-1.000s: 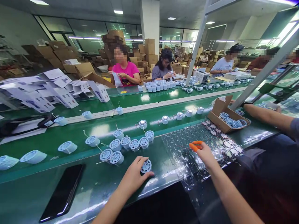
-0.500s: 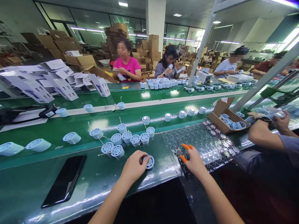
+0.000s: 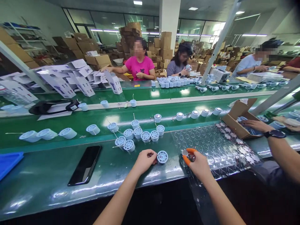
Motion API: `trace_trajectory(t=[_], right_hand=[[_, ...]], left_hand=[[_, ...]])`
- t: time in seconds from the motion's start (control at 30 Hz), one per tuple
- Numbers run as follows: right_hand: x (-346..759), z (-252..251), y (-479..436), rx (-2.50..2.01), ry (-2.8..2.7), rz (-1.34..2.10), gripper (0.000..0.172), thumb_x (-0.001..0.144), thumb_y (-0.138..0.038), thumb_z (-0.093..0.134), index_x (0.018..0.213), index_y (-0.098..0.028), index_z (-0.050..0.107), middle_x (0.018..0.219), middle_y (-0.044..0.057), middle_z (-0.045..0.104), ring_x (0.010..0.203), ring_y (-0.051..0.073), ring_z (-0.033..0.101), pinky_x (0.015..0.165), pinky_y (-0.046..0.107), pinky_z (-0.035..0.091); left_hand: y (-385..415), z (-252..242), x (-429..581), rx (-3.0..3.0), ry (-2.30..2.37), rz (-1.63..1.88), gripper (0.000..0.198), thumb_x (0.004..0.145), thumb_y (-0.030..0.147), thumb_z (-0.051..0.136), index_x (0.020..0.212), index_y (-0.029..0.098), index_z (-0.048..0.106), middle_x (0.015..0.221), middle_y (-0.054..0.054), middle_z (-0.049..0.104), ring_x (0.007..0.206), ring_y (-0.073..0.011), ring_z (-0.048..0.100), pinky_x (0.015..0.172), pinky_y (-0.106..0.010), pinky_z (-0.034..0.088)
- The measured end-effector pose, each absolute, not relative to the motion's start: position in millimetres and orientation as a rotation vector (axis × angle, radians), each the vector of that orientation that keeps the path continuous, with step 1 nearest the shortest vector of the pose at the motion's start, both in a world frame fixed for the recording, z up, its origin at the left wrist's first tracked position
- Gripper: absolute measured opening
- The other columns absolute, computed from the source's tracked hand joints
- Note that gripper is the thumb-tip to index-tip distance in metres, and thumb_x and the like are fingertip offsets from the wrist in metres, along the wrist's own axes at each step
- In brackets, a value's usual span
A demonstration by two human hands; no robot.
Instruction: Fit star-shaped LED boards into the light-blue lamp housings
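Note:
My left hand (image 3: 145, 161) is closed at the left side of a round light-blue plastic housing (image 3: 162, 157) with a spoked face. The housing tilts slightly toward me; part of the grip is hidden. On my right hand (image 3: 198, 161), orange finger cots (image 3: 187, 160) cover the thumb and a finger. They pinch a small round silver-faced part (image 3: 185, 152) just above the near-left corner of the clear textured mat (image 3: 201, 143). Several similar housings with thin wires, such as one housing (image 3: 128, 145), stand together beyond my left hand.
A black phone (image 3: 85, 165) lies to the left, near a blue tray (image 3: 9, 162). Several housings with silver centres, including one housing (image 3: 179, 116), stand along the green belt (image 3: 150, 107). At right, a co-worker's hand (image 3: 256, 125) reaches into a cardboard box (image 3: 236, 120).
My view has swung left. My left thumb has shifted off the housing's face to its side, and the housing shows more fully. The co-worker's hand at right now reaches into the box.

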State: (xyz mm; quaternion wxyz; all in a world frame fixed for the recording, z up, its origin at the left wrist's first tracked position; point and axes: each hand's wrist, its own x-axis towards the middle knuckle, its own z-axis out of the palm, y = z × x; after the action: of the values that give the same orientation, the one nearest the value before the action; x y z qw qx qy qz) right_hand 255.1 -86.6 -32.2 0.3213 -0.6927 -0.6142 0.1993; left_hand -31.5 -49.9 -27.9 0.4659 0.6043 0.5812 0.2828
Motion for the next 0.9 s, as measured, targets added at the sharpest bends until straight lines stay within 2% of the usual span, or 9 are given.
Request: trace_trajectory(t=[0.13, 0.23, 0.33, 0.4, 0.47, 0.57, 0.67, 0.77, 0.9], right_hand=[[218, -27, -97, -1.508, -1.296, 0.881, 0.052, 0.077, -0.052, 0.074, 0.114, -0.016, 0.072, 0.093, 0.011, 0.077, 0.071, 0.021, 0.069, 0.071, 0.038, 0.06], [197, -20, -101, -1.37, -1.121, 1.076, 0.052, 0.076, -0.055, 0.076, 0.11, -0.016, 0.074, 0.099, 0.013, 0.078, 0.085, 0.025, 0.074, 0.08, 0.041, 0.061], [188, -10, -103, -1.36, -1.102, 1.05, 0.047, 0.079, -0.053, 0.075, 0.109, -0.016, 0.074, 0.1, 0.014, 0.078, 0.088, 0.027, 0.074, 0.082, 0.043, 0.062], [186, -1, -104, -1.357, -1.218, 0.943, 0.04, 0.083, -0.048, 0.073, 0.11, -0.018, 0.075, 0.102, 0.012, 0.078, 0.087, 0.026, 0.074, 0.081, 0.043, 0.062], [184, 11, -106, -1.291, -1.433, 0.849, 0.032, 0.087, -0.041, 0.071, 0.112, -0.022, 0.075, 0.1, 0.009, 0.078, 0.084, 0.023, 0.073, 0.08, 0.04, 0.061], [183, 31, -108, -1.053, -1.816, 0.76, 0.026, 0.09, -0.029, 0.068, 0.116, -0.029, 0.073, 0.101, 0.005, 0.077, 0.084, 0.021, 0.071, 0.079, 0.036, 0.059], [190, 41, -103, -0.888, -2.026, 0.647, 0.034, 0.092, -0.024, 0.066, 0.125, -0.033, 0.068, 0.111, 0.003, 0.076, 0.091, 0.021, 0.069, 0.08, 0.036, 0.057], [199, 36, -93, -0.913, -2.143, 0.535, 0.036, 0.095, -0.025, 0.062, 0.13, -0.032, 0.065, 0.115, 0.004, 0.075, 0.092, 0.021, 0.068, 0.082, 0.037, 0.057], [201, 19, -73, -0.968, -2.372, 0.41, 0.027, 0.099, -0.031, 0.056, 0.121, -0.027, 0.071, 0.107, 0.008, 0.077, 0.088, 0.023, 0.068, 0.08, 0.038, 0.056]], left_hand=[[-51, -38, -31, 1.465, 1.45, 0.666, 0.037, 0.087, 0.046, 0.058, 0.071, 0.014, 0.067, 0.061, -0.005, 0.067, 0.053, -0.019, 0.066, 0.054, -0.028, 0.054], [-60, -34, -32, 1.622, 1.603, 0.821, 0.026, 0.087, 0.04, 0.063, 0.096, 0.017, 0.072, 0.095, -0.01, 0.071, 0.082, -0.0241, 0.071, 0.074, -0.035, 0.058], [-74, -22, -32, 1.976, 1.664, 1.101, 0.038, 0.091, 0.027, 0.059, 0.129, 0.024, 0.063, 0.128, -0.013, 0.061, 0.113, -0.028, 0.064, 0.099, -0.043, 0.051], [-84, -13, -29, 2.122, 1.483, 1.181, 0.046, 0.093, 0.021, 0.055, 0.139, 0.026, 0.056, 0.136, -0.014, 0.058, 0.113, -0.0263, 0.064, 0.101, -0.043, 0.051], [-91, -5, -23, 2.088, 1.241, 1.151, 0.057, 0.093, 0.018, 0.054, 0.148, 0.027, 0.046, 0.142, -0.013, 0.056, 0.101, -0.0217, 0.068, 0.091, -0.038, 0.057], [-93, 5, -19, 1.941, 1.036, 1.086, 0.053, 0.092, 0.015, 0.052, 0.144, 0.026, 0.052, 0.132, -0.011, 0.066, 0.093, -0.0196, 0.071, 0.083, -0.034, 0.059], [-88, 10, -27, 1.901, 1.069, 1.059, 0.033, 0.093, 0.014, 0.05, 0.113, 0.024, 0.074, 0.102, -0.006, 0.077, 0.09, -0.02, 0.072, 0.083, -0.033, 0.058], [-80, 11, -40, 1.959, 1.137, 1.06, 0.024, 0.095, 0.019, 0.054, 0.101, 0.023, 0.077, 0.091, -0.005, 0.077, 0.083, -0.0189, 0.07, 0.079, -0.032, 0.056], [-71, -3, -44, 2.07, 1.262, 1.021, 0.022, 0.094, 0.023, 0.055, 0.101, 0.022, 0.076, 0.083, -0.005, 0.071, 0.079, -0.0189, 0.065, 0.079, -0.033, 0.052]])
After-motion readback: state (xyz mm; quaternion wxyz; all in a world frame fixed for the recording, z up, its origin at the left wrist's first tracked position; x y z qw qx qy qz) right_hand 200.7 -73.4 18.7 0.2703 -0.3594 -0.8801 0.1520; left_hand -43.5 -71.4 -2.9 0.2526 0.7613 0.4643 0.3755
